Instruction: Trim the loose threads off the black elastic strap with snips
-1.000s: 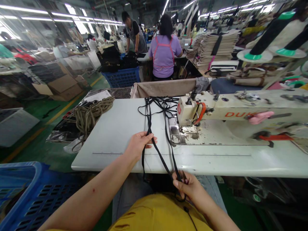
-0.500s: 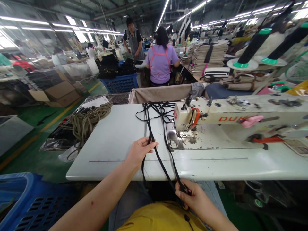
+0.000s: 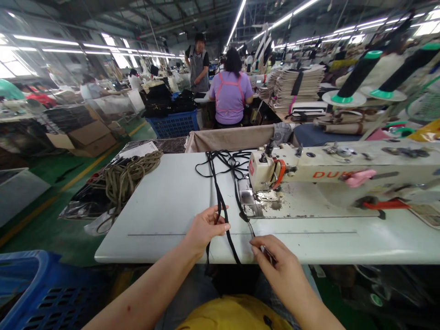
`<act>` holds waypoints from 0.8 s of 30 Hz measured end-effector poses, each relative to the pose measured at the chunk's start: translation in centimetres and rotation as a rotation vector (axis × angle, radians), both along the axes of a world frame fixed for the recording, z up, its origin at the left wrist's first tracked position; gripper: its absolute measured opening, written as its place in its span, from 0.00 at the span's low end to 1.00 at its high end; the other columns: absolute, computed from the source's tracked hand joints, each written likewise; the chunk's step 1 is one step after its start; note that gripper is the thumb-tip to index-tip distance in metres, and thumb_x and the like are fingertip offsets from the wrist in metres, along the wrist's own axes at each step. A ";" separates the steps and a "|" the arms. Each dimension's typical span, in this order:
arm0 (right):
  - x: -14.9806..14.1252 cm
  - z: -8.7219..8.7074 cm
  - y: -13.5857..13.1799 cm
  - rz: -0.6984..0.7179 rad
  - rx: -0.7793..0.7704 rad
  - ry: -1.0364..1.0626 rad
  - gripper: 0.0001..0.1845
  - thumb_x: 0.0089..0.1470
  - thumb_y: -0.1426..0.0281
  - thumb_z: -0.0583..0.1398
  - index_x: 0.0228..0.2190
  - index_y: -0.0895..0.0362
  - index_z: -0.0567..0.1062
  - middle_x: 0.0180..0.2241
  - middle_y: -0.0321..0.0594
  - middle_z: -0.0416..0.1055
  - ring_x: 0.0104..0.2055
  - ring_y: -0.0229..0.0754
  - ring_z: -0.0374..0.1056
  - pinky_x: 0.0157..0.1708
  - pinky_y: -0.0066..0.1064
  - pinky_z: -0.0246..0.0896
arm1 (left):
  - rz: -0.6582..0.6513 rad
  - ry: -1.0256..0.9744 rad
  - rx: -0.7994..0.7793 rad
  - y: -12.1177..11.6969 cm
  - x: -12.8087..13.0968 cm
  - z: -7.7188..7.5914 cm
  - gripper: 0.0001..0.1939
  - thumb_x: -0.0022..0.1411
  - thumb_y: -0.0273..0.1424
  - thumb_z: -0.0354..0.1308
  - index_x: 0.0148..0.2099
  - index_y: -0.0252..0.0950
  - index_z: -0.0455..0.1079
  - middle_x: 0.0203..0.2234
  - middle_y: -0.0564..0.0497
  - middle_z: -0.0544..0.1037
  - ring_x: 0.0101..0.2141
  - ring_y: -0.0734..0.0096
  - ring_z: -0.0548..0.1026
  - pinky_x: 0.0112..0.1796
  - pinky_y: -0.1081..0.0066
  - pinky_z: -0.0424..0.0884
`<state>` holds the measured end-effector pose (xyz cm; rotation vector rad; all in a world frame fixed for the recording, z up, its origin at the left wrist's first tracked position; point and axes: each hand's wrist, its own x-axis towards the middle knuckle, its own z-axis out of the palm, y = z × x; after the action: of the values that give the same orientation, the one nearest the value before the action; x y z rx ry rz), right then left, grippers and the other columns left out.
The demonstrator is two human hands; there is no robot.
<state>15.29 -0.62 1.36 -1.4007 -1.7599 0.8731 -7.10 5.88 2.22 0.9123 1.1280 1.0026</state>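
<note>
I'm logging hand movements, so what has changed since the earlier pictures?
The right hand has moved up and forward over the table edge. It has let go of the black strip running from the left hand, but still pinches the other strip. The left hand has shifted slightly toward the wearer, thumb and fingers more parted. The sewing machine and olive cord bundle stayed put.

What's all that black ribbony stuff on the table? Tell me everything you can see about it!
The black straps are flat, narrow and look like cloth. They lie in loose, tangled loops at the far side of the white table, beside the sewing machine. Two lengths run through the left hand toward the near edge; another leads to the right hand, seemingly pinched there.
</note>
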 end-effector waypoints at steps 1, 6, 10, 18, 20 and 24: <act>-0.8 0.1 0.4 0.016 -0.030 0.035 0.12 0.62 0.62 0.57 0.42 0.53 0.77 0.41 0.43 0.76 0.38 0.45 0.71 0.40 0.34 0.65 | -0.017 -0.006 -0.005 -0.3 0.1 0.0 0.36 0.43 0.31 0.76 0.56 0.36 0.74 0.28 0.53 0.75 0.29 0.74 0.72 0.28 0.76 0.68; -3.9 -1.0 1.5 0.102 -0.259 0.179 0.11 0.55 0.63 0.61 0.37 0.56 0.76 0.32 0.38 0.74 0.31 0.42 0.66 0.33 0.32 0.60 | -0.093 -0.033 -0.018 -1.4 0.3 -0.7 0.41 0.46 0.30 0.75 0.63 0.37 0.68 0.29 0.52 0.76 0.28 0.75 0.72 0.29 0.76 0.68; -4.2 -2.0 0.9 0.172 -0.395 0.265 0.14 0.54 0.62 0.60 0.22 0.55 0.68 0.22 0.33 0.65 0.26 0.38 0.60 0.28 0.30 0.53 | -0.041 -0.060 -0.058 -1.4 -0.1 -1.2 0.34 0.48 0.32 0.74 0.58 0.37 0.72 0.29 0.53 0.74 0.32 0.73 0.74 0.28 0.78 0.66; -2.1 -3.1 -1.5 0.295 -0.620 0.295 0.19 0.51 0.57 0.65 0.21 0.56 0.67 0.20 0.33 0.66 0.23 0.35 0.55 0.24 0.27 0.47 | 0.054 -0.018 -0.068 0.1 -0.1 -2.1 0.20 0.50 0.40 0.71 0.42 0.32 0.77 0.34 0.46 0.77 0.33 0.71 0.74 0.26 0.78 0.62; -1.3 -3.5 -2.0 0.314 -0.618 0.272 0.20 0.50 0.56 0.66 0.21 0.57 0.68 0.20 0.33 0.65 0.24 0.35 0.54 0.25 0.27 0.46 | 0.073 0.006 -0.041 0.6 0.0 -2.2 0.20 0.52 0.42 0.69 0.41 0.32 0.76 0.32 0.47 0.76 0.30 0.74 0.72 0.25 0.78 0.60; 0.8 -5.3 -2.6 0.328 -0.641 0.308 0.26 0.48 0.48 0.67 0.22 0.57 0.69 0.21 0.34 0.65 0.25 0.35 0.56 0.26 0.28 0.48 | 0.170 0.103 0.032 1.5 -1.6 -1.9 0.23 0.54 0.46 0.65 0.44 0.33 0.74 0.28 0.53 0.69 0.23 0.79 0.63 0.20 0.77 0.51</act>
<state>16.11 -3.22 -3.93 -1.2604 -1.5517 1.8473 -8.74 7.36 0.29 0.9131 1.2964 1.1244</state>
